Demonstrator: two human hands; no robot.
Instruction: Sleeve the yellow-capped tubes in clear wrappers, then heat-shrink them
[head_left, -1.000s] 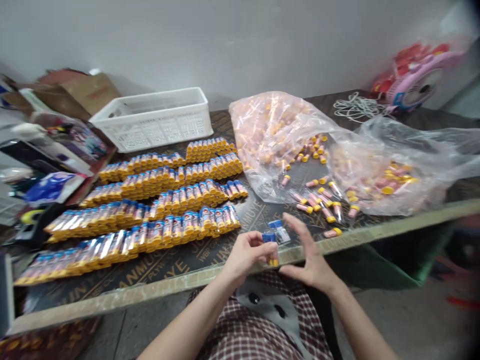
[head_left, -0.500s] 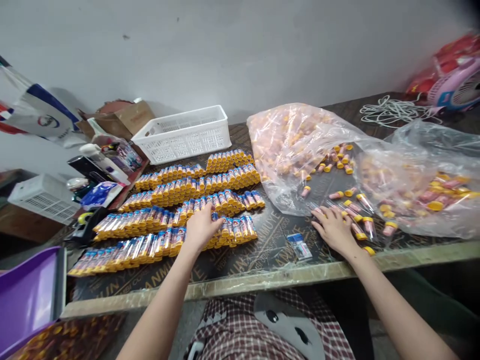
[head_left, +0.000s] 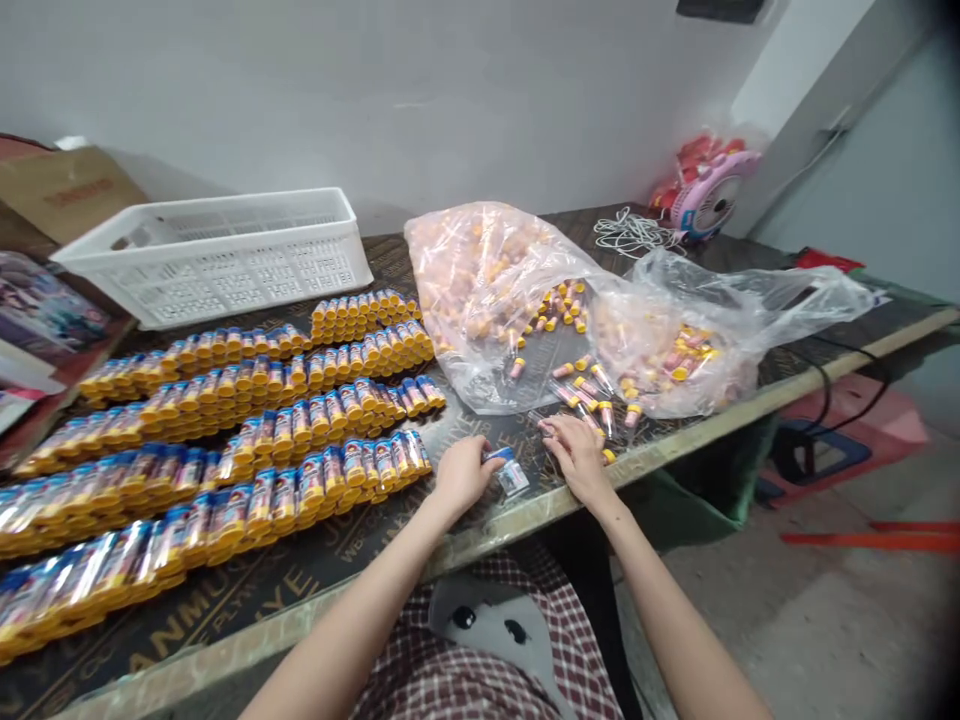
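Barely legible, left hand (head_left: pixel 459 472) grip pinching label stack (head_left: pixel 510 472); right hand (head_left: pixel 576 450) grip unclear over tubes (head_left: pixel 592 395).

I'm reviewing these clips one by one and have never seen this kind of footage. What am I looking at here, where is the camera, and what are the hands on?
There is no machine: a person works with two bare hands, and the one camera sits on their head, looking forward and down. The left hand rests on the dark table and touches a small blue-topped packet. The right hand lies on loose yellow-capped tubes spilling from clear plastic bags. Whether it grips one cannot be told. To the left lie neat rows of wrapped tubes, with a white basket behind them. A pink toy and white cord sit at the far end.
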